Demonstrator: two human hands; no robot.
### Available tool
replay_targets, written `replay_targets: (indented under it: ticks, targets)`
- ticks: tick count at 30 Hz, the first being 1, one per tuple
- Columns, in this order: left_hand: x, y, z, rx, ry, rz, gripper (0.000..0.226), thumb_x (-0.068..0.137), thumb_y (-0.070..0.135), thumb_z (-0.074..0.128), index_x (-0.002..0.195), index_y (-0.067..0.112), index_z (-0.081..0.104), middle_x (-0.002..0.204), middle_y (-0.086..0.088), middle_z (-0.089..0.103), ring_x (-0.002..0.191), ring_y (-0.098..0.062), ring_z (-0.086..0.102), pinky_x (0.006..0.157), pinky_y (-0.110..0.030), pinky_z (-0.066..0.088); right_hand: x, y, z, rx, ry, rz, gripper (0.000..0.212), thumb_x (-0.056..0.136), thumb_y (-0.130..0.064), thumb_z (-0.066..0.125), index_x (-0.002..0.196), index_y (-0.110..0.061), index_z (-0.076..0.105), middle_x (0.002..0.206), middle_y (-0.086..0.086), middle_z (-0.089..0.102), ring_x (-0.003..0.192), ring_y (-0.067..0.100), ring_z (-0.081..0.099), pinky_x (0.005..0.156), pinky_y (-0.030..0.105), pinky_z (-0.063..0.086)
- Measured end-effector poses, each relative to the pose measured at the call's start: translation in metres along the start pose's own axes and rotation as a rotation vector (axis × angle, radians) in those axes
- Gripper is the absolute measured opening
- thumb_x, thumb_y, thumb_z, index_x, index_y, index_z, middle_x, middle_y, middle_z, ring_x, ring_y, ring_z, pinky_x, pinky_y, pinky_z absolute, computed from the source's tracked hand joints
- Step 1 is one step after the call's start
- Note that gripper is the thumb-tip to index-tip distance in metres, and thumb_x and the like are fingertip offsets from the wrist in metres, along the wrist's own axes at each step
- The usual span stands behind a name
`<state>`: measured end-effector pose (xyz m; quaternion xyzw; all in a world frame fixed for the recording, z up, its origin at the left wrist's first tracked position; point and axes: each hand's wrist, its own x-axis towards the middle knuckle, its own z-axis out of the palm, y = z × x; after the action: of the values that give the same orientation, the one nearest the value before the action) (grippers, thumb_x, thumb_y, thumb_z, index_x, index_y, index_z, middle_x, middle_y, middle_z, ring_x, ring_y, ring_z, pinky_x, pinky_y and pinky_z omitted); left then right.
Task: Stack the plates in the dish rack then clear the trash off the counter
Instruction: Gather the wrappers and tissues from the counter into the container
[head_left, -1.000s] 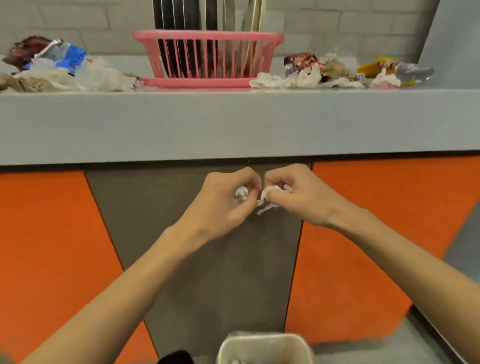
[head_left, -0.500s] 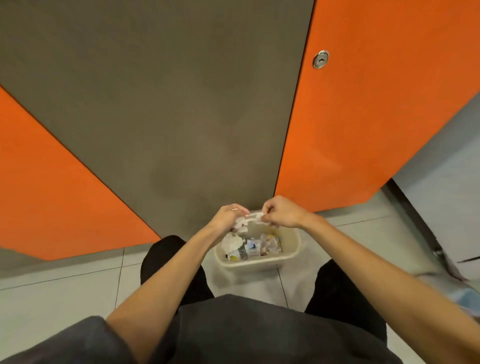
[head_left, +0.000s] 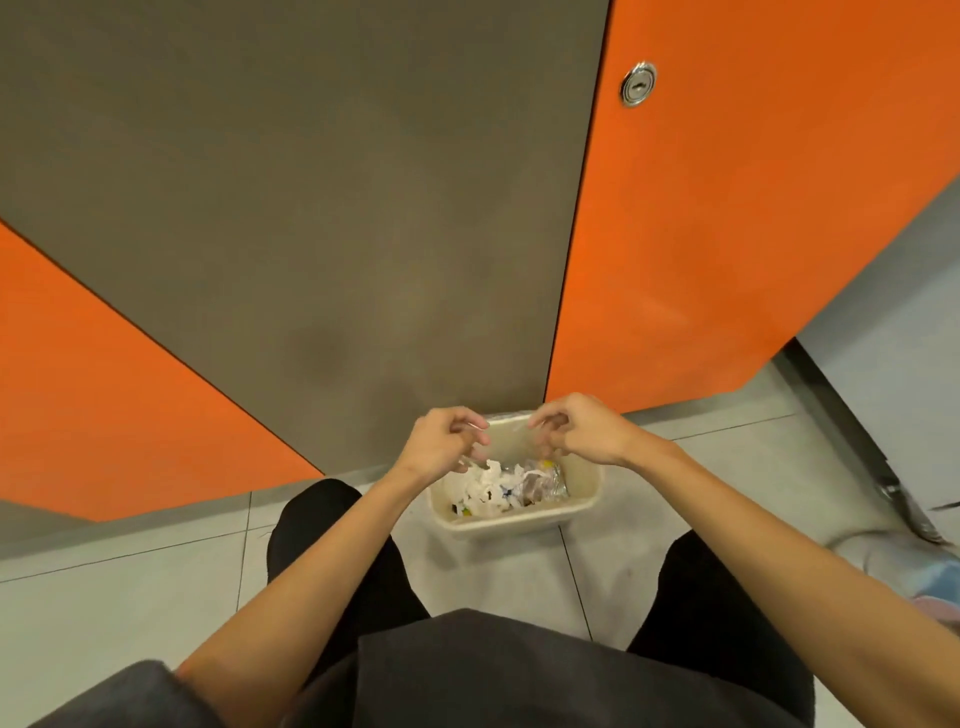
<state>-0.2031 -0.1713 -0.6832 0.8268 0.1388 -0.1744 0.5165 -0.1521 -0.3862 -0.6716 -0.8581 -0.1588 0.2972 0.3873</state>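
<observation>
A cream waste bin stands on the floor below me, against the cabinet front. Inside it lie crumpled white tissues and clear plastic wrappers. My left hand hovers over the bin's left side, fingers spread and curled, holding nothing. My right hand hovers over the far right rim, fingers loosely apart and empty. The counter, the plates and the dish rack are out of view.
A grey cabinet door faces me, flanked by orange panels, the right one with a round lock. My dark-clothed legs straddle the bin on pale floor tiles. A grey wall rises at right.
My view dropped from the counter to the floor bin. Both hands came down over the bin, and the white tissue pinched between them has been let go; the fingers have spread.
</observation>
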Motion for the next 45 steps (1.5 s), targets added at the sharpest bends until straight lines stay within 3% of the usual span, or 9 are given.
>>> replay_targets:
  ticks: [4,11,20,24,28,37,40,42,45]
  targets:
    - [-0.037,0.066,-0.030,0.052,0.136,0.312,0.028,0.088,-0.004,0.050,0.088,0.015,0.071,0.075,-0.001,0.073,0.054,-0.014,0.066,0.056,-0.027,0.052,-0.028,-0.067,-0.033,0.053,0.248,-0.305,0.005,0.091,-0.014,0.062,0.091,-0.014,0.068,0.075,0.005,0.071,0.061,0.019,0.069,0.064,0.039,0.056]
    - [-0.130,0.204,-0.110,0.027,0.496,0.922,0.026,0.089,-0.005,0.056,0.087,0.014,0.072,0.073,0.002,0.071,0.062,-0.013,0.066,0.062,-0.027,0.054,-0.093,-0.229,-0.108,-0.002,0.623,-0.890,0.012,0.090,-0.004,0.059,0.078,-0.004,0.064,0.069,0.005,0.064,0.061,0.020,0.060,0.057,0.039,0.048]
    - [-0.193,0.351,-0.209,0.482,1.032,1.476,0.020,0.086,0.006,0.054,0.093,0.008,0.072,0.087,0.001,0.071,0.081,-0.011,0.065,0.073,-0.029,0.051,-0.125,-0.374,-0.178,-0.352,1.126,-1.275,0.031,0.084,-0.008,0.060,0.114,0.000,0.059,0.107,0.013,0.058,0.096,0.019,0.055,0.083,0.016,0.040]
    - [-0.171,0.371,-0.247,0.809,1.094,1.081,0.037,0.090,0.034,0.047,0.117,0.016,0.065,0.117,-0.004,0.066,0.109,-0.023,0.057,0.091,-0.039,0.044,-0.101,-0.408,-0.209,-0.591,1.143,-1.048,0.042,0.088,-0.034,0.048,0.123,-0.014,0.060,0.124,0.008,0.053,0.115,0.021,0.049,0.098,0.030,0.039]
    - [-0.146,0.343,-0.244,0.911,1.047,0.845,0.054,0.094,0.053,0.031,0.117,0.017,0.065,0.118,-0.005,0.068,0.110,-0.026,0.059,0.092,-0.041,0.040,-0.068,-0.398,-0.207,-0.844,1.014,-0.703,0.062,0.090,-0.060,0.016,0.082,-0.022,0.065,0.091,0.006,0.068,0.088,0.029,0.061,0.069,0.037,0.041]
    - [-0.178,0.346,-0.265,0.710,0.952,0.879,0.029,0.092,0.038,0.057,0.106,0.018,0.073,0.105,0.002,0.073,0.097,-0.016,0.064,0.087,-0.037,0.051,-0.070,-0.412,-0.189,-0.873,1.176,-0.735,0.062,0.095,-0.057,0.021,0.083,-0.022,0.071,0.086,0.010,0.071,0.084,0.034,0.062,0.069,0.039,0.047]
    - [-0.193,0.341,-0.290,0.683,1.270,0.936,0.024,0.086,0.029,0.062,0.106,0.023,0.072,0.112,0.007,0.071,0.110,-0.015,0.058,0.104,-0.038,0.038,-0.073,-0.410,-0.190,-0.829,1.187,-0.766,0.058,0.095,-0.055,0.026,0.079,-0.021,0.070,0.082,0.010,0.071,0.080,0.034,0.062,0.065,0.037,0.044]
    - [-0.196,0.330,-0.318,0.746,1.405,0.759,0.037,0.084,0.029,0.061,0.120,0.026,0.065,0.129,0.006,0.061,0.126,-0.019,0.045,0.114,-0.043,0.020,-0.070,-0.412,-0.190,-0.838,1.201,-0.763,0.058,0.096,-0.054,0.026,0.080,-0.021,0.071,0.082,0.010,0.071,0.080,0.034,0.062,0.063,0.036,0.041]
    - [-0.194,0.320,-0.345,0.713,1.187,0.445,0.051,0.084,0.031,0.056,0.134,0.027,0.055,0.139,-0.001,0.055,0.130,-0.025,0.046,0.109,-0.041,0.030,-0.066,-0.417,-0.191,-0.883,1.258,-0.703,0.063,0.094,-0.056,0.022,0.080,-0.018,0.069,0.080,0.012,0.068,0.076,0.034,0.062,0.061,0.035,0.040]
